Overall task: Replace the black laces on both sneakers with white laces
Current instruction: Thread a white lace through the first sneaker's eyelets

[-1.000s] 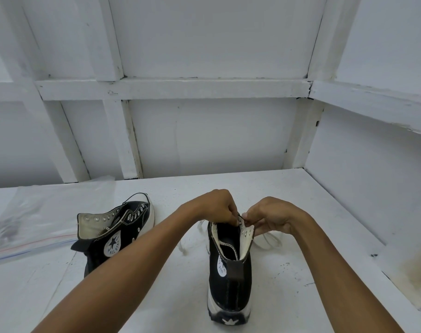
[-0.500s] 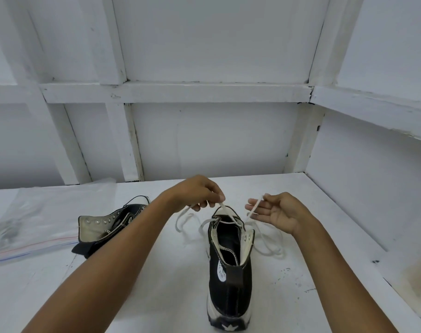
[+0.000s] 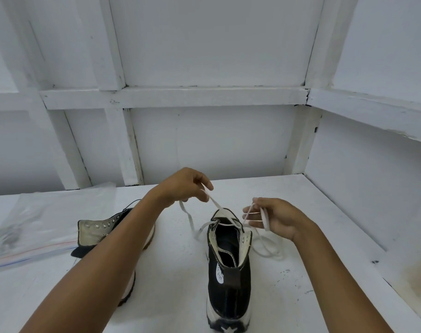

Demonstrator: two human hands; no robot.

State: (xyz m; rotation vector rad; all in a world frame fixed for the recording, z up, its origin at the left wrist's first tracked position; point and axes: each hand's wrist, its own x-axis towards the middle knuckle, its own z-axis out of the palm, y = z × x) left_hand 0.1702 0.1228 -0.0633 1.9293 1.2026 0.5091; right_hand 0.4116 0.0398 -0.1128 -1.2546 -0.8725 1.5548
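Lacing the upright sneaker (image 3: 229,277) looks nearly done: the left hand (image 3: 184,186) pinches one end of the white lace (image 3: 214,202), the right hand (image 3: 278,218) holds the other, above its collar. The second sneaker (image 3: 97,230), lying to the left, seems without laces.

Upright sneaker (image 3: 243,284): a round white patch (image 3: 220,275) is showing on the inner ankle, turned nearly edge-on. Dark lettering is running across it, with something like "STAR" just coming through; the rest is staying too blurred to read. A white star emblem (image 3: 223,329) is sitting at the base of the heel (image 3: 228,306), with no words legible beside it. Second sneaker (image 3: 96,228): an arm (image 3: 103,255) is covering its side, so no marking is reading there.
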